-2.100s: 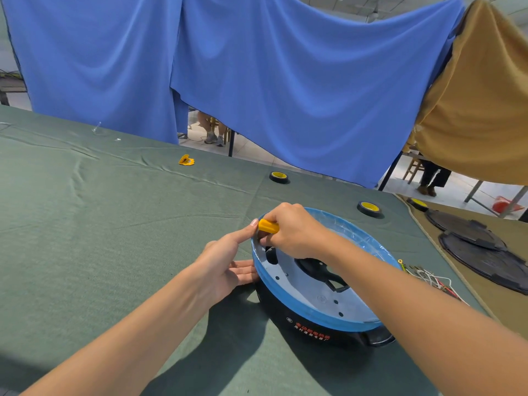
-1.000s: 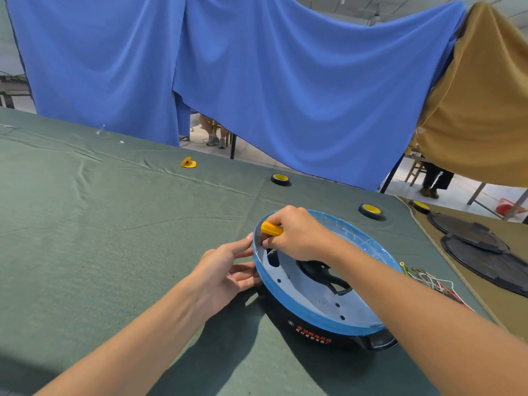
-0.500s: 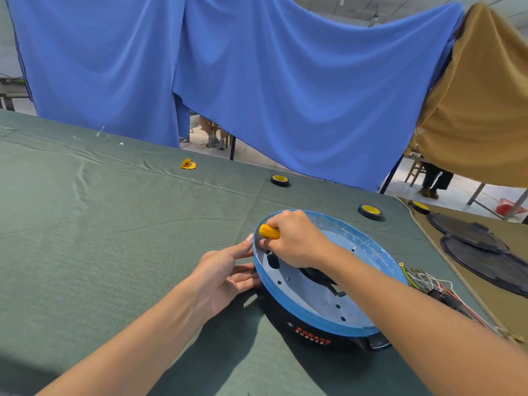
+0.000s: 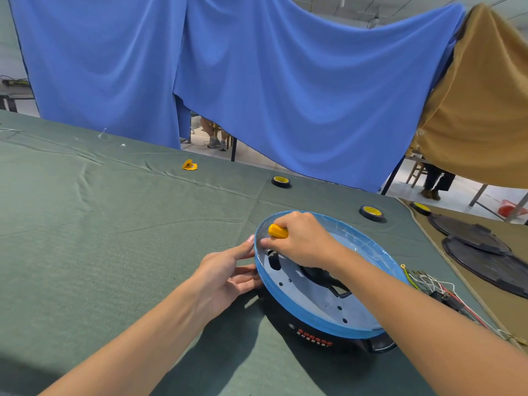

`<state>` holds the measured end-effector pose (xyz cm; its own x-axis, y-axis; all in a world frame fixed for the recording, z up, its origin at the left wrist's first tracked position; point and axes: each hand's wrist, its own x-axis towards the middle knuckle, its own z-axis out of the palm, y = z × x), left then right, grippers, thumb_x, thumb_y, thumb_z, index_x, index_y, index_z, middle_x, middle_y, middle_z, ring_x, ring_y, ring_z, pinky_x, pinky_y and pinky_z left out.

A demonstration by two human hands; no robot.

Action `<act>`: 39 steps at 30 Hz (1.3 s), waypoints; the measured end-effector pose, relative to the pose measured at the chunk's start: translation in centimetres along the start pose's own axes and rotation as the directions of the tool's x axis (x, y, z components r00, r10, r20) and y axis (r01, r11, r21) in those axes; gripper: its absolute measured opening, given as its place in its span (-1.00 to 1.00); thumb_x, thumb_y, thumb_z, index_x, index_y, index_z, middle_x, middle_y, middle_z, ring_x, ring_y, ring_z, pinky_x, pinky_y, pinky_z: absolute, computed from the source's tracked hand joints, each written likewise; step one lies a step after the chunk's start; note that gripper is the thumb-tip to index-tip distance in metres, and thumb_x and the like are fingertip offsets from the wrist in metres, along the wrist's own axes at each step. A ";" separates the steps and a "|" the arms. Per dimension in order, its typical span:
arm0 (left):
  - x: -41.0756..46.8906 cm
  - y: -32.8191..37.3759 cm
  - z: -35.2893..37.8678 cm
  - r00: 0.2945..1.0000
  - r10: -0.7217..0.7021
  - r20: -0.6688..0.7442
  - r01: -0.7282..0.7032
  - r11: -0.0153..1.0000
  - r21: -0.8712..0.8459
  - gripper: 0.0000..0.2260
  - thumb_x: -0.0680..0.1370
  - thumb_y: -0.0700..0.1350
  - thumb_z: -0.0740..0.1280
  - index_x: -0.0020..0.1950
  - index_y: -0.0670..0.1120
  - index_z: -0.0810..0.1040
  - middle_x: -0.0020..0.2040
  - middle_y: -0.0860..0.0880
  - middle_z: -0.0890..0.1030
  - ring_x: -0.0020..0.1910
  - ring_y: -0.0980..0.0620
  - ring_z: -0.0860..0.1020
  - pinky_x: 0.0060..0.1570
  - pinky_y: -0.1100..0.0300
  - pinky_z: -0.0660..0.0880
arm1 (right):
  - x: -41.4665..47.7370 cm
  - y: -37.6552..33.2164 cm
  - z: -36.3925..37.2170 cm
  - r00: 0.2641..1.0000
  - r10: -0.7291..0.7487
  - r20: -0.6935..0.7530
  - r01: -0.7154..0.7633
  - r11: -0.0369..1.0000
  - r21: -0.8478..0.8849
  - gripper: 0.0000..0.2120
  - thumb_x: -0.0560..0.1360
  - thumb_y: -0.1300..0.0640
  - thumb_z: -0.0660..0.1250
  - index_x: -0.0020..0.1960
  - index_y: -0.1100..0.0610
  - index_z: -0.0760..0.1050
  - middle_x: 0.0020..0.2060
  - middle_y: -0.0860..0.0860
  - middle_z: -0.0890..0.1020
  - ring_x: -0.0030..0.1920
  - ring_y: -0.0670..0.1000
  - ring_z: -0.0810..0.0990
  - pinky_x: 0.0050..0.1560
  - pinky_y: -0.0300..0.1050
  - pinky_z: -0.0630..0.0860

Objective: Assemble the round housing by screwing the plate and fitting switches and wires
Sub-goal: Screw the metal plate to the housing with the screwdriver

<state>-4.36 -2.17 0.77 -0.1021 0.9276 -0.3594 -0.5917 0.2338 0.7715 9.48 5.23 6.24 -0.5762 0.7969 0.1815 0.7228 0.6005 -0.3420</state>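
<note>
Round housing [image 4: 320, 315] with blue rim, on the green table [image 4: 100, 238], under both hands. Pale plate [image 4: 308, 292] inside it, below the right hand [image 4: 303, 241]. Right hand clamped around a yellow-handled screwdriver [image 4: 277, 231], tip hidden near the rim. Left hand [image 4: 225, 277] open, fingers spread against the housing's outer wall. Bundle of wires [image 4: 434, 287] just right of the right forearm. Tape rolls [image 4: 371, 212] beyond the hands.

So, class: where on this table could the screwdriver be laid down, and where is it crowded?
Free: the wide green cloth left of the left hand, up to the yellow clip. Crowded: right of the round housing, with the wire bundle and black covers.
</note>
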 end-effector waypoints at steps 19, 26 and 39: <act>0.5 -0.1 -0.2 0.999 0.006 -0.031 -0.005 1.000 0.029 -0.72 0.44 -0.07 0.52 -0.01 -0.25 0.66 -0.09 -0.28 0.70 -0.08 -0.25 0.70 -0.23 -0.01 0.64 | 0.7 -1.8 -6.8 0.967 0.066 -0.246 0.015 0.950 0.311 -0.48 0.56 -0.16 0.27 -0.18 0.35 0.45 -0.32 0.17 0.63 -0.42 -0.17 0.54 -0.19 -0.11 0.53; 0.7 -0.2 -0.3 0.999 0.013 -0.031 -0.012 1.000 0.029 -0.63 0.35 -0.04 0.55 0.00 -0.27 0.64 -0.12 -0.28 0.70 -0.11 -0.24 0.70 -0.19 -0.03 0.64 | 0.6 -2.3 -6.5 0.930 0.014 -0.367 0.103 0.949 0.298 -0.74 0.57 0.05 0.34 -0.03 0.26 0.44 -0.32 0.13 0.66 -0.43 -0.01 0.64 -0.36 -0.10 0.62; 0.6 -0.2 -0.2 0.999 0.043 -0.024 -0.042 0.998 0.035 -0.61 0.34 -0.05 0.54 0.03 -0.27 0.65 -0.18 -0.21 0.72 -0.10 -0.24 0.70 -0.02 -0.12 0.63 | 0.9 -1.5 -5.1 0.961 -0.050 -0.271 0.121 0.960 0.251 -0.80 0.58 0.02 0.31 0.01 0.16 0.42 -0.24 0.15 0.62 -0.36 -0.02 0.65 -0.38 -0.14 0.63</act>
<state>-4.47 -1.72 0.35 -0.1463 0.9296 -0.3383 -0.5582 0.2047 0.8041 9.79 5.36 11.58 -0.4865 0.7539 0.4416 0.5291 0.6564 -0.5378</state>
